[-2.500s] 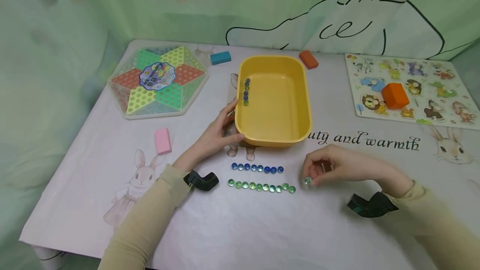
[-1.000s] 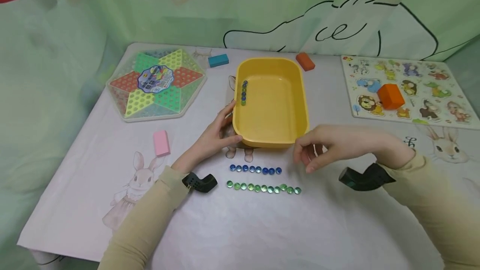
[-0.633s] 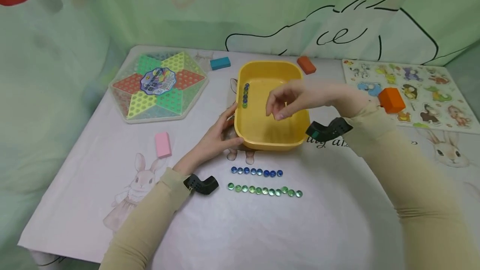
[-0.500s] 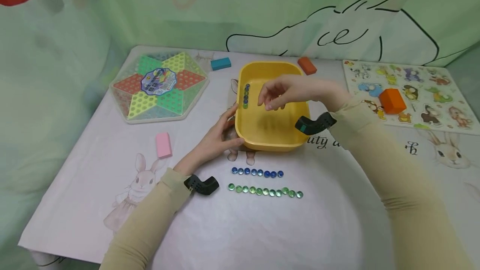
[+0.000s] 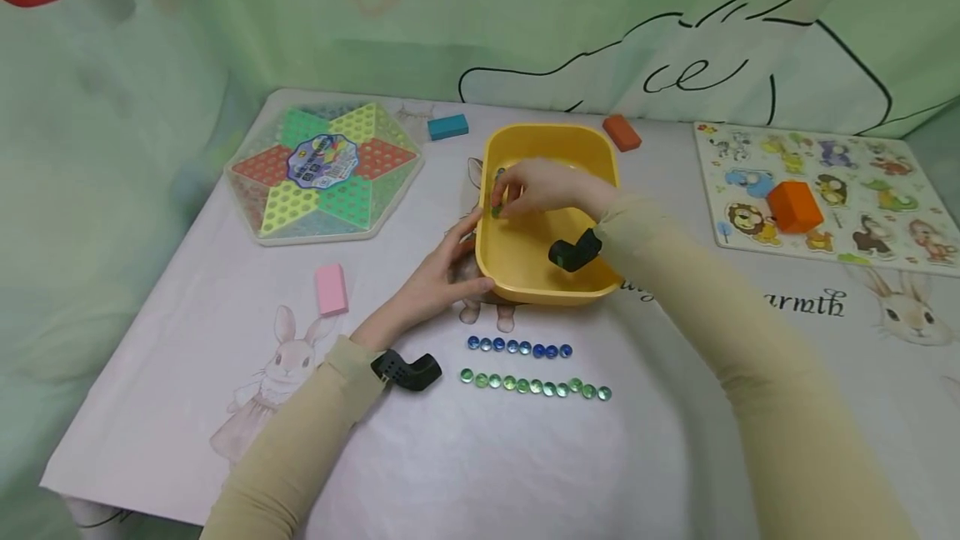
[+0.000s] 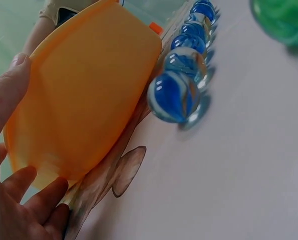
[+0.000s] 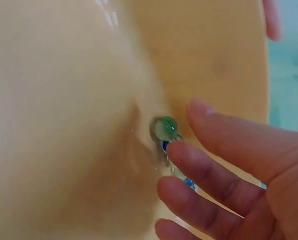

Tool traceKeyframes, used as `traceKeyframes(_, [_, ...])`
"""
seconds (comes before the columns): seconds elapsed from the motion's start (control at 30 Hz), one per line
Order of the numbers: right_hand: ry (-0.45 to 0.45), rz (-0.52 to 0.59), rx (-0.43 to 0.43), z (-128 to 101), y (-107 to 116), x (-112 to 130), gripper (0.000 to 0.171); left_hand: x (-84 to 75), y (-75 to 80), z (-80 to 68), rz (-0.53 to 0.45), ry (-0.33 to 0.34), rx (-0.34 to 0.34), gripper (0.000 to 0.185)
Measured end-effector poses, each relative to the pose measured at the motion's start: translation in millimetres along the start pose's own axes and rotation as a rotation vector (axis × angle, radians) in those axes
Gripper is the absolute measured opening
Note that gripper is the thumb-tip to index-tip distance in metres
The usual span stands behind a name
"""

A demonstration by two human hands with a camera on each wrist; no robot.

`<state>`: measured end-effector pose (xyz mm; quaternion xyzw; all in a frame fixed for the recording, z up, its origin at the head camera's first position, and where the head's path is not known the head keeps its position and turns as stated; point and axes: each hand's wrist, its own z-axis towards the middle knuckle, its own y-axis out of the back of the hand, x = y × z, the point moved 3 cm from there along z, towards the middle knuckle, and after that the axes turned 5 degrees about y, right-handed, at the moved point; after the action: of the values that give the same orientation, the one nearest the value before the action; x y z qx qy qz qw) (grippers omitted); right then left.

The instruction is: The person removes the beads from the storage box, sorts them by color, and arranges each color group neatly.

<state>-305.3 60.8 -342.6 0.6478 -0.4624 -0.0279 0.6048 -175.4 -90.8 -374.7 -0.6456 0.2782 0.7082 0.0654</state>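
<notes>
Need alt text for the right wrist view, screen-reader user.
Close-up inside a yellow tub: the right hand, fingers extended, reaches toward a short line of marbles at the tub wall, a green marble at its near end and blue ones partly hidden behind the fingers. Another fingertip shows at the top right, over the rim.

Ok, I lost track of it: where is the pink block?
In the head view the pink block lies on the table's left side, below the hexagonal checkers board and left of the left hand at the yellow tub.

Marbles [image 5: 497,194] in the yellow tub [image 5: 555,286] mostly behind the right hand [image 5: 536,188]
</notes>
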Motion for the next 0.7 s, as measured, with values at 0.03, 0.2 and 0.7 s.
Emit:
traceKeyframes(0.03, [0.021,-0.016,-0.013,2,-1,0,0.018,3.3,-0.3,1.3,0.001,0.001,-0.002,0.083])
traceKeyframes(0.2, [0.031,-0.063,-0.028,4,-5,4,0.017,25.2,-1.3,8.6,0.000,0.018,-0.017,0.086])
traceKeyframes(0.7, [-0.047,-0.114,0.029,-1,-9,6,0.012,35.6,-0.9,10.9,-0.026,-0.039,-0.016,0.088])
